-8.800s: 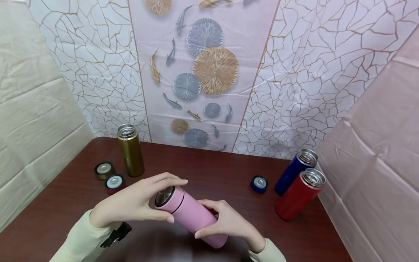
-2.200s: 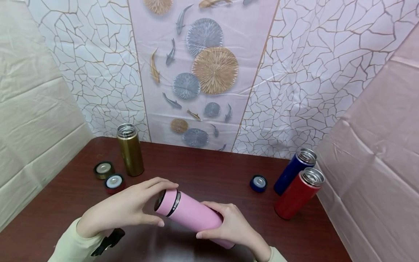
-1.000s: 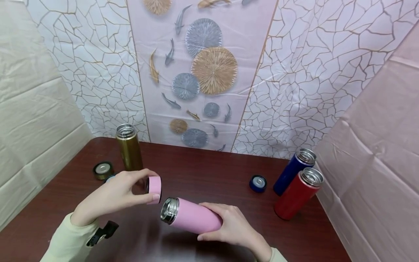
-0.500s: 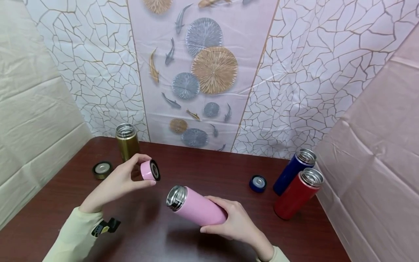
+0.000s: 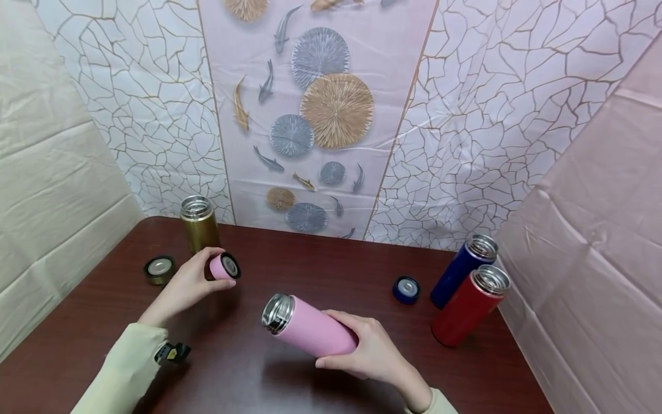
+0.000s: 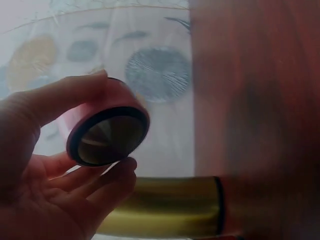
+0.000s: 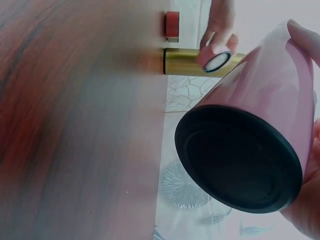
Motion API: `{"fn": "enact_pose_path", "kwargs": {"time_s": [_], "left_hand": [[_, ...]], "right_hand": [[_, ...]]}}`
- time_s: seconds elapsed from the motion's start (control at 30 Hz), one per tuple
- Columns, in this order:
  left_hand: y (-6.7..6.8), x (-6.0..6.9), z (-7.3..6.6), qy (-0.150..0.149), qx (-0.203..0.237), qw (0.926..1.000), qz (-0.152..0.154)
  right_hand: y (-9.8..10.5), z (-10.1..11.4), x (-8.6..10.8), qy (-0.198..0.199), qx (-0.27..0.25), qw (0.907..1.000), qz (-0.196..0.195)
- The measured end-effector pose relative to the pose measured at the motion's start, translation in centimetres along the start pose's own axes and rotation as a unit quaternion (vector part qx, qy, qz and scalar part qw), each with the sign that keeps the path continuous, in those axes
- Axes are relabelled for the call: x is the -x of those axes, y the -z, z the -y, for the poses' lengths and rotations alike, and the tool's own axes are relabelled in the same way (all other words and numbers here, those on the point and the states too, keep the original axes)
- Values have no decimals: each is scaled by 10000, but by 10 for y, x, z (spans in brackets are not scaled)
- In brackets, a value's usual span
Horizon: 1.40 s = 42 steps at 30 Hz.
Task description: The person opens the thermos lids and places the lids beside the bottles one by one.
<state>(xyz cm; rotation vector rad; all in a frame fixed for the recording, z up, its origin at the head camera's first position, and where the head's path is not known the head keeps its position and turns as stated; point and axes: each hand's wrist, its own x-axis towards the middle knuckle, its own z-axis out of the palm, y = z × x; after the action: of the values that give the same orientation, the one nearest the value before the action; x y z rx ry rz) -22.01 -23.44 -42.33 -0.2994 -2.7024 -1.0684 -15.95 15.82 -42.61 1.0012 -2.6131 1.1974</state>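
Note:
My left hand (image 5: pixel 183 288) pinches a pink lid (image 5: pixel 218 268) between thumb and fingers, its inner side turned to the right in the head view. My right hand (image 5: pixel 371 349) grips the lower part of a pink thermos bottle (image 5: pixel 316 326). The bottle is held tilted above the table, its bare steel mouth pointing up and left, and the lid is apart from it. In the left wrist view, the gold thermos (image 6: pixel 165 207) is close behind the lid. The right wrist view shows the pink bottle's black base (image 7: pixel 237 160).
A lidless gold thermos (image 5: pixel 200 230) and its lid (image 5: pixel 159 269) stand at the left. A red lid (image 7: pixel 172 25) is hidden behind my left hand in the head view. At the right are lidless blue (image 5: pixel 455 282) and red (image 5: pixel 465 316) thermoses and a blue lid (image 5: pixel 405 290).
The pink lid was on the bottle, then came off in my left hand. That hand has moved left and away with the lid toward the gold thermos. My right hand keeps holding the bottle.

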Motion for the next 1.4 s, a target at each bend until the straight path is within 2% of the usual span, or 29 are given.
{"fn": "enact_pose_path", "kwargs": {"time_s": [0.2,0.53,0.77,1.0,1.1,1.23,1.4], "left_hand": [[-6,-1,16,194,-153,9989,387],[-10,3,27,472,-95,9945,926],[-10,7,33,486,-40,9929,1081],[-6,11,38,489,76,9930,1072],[-5,12,40,611,87,9914,1151],[-6,13,40,753,72,9876,1375],[-7,15,41,631,-185,9869,1474]], "right_hand": [[-1,-1,-1,-9,-4,10000,6],[-2,-1,-2,-106,-34,9999,74],[-1,-2,-6,2,39,10000,-5],[2,0,-18,-217,-193,9995,-155],[4,0,-26,-413,-486,9975,-316],[9,-2,-38,-703,-869,9912,-712],[16,-11,-52,-1191,-1218,9780,-1207]]}}
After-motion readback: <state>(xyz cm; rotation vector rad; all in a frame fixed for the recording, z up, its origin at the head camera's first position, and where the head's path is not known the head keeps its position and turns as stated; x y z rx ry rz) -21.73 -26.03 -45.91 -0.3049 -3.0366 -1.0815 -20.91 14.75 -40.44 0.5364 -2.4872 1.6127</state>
